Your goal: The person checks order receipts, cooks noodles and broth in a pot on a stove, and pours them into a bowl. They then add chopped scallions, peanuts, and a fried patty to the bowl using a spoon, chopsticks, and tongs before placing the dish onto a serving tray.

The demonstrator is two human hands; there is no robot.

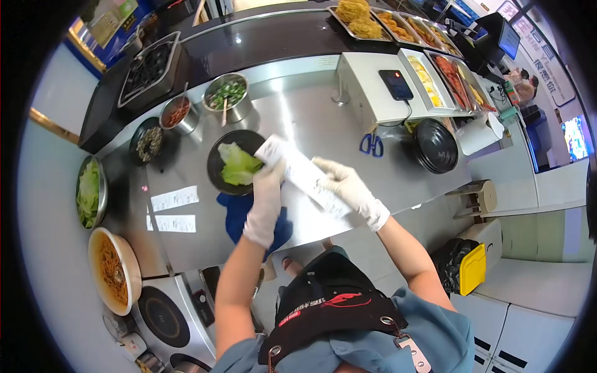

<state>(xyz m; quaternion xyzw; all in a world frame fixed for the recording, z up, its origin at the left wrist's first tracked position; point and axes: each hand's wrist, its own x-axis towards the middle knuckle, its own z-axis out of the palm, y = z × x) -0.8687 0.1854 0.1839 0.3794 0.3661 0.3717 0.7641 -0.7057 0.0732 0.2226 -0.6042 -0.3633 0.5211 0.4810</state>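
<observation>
A long white printed paper slip [305,171] stretches slantwise over the steel counter between my gloved hands. My left hand [268,196] is closed on its left edge, close beside a black bowl [217,177] with lettuce leaves [236,165] in it. My right hand [349,185] pinches the slip's other edge, fingers bent around it. Under my left wrist lies a blue cloth [235,214]. Two more printed slips, an upper one [175,198] and a lower one [172,224], lie flat on the counter to the left.
Chopped greens fill a steel pot [227,102]; a smaller pot [180,118] holds red bits. Blue scissors [372,145] and stacked black bowls [435,146] are at right. A noodle bowl [115,271] stands by an induction cooker [163,316] at lower left.
</observation>
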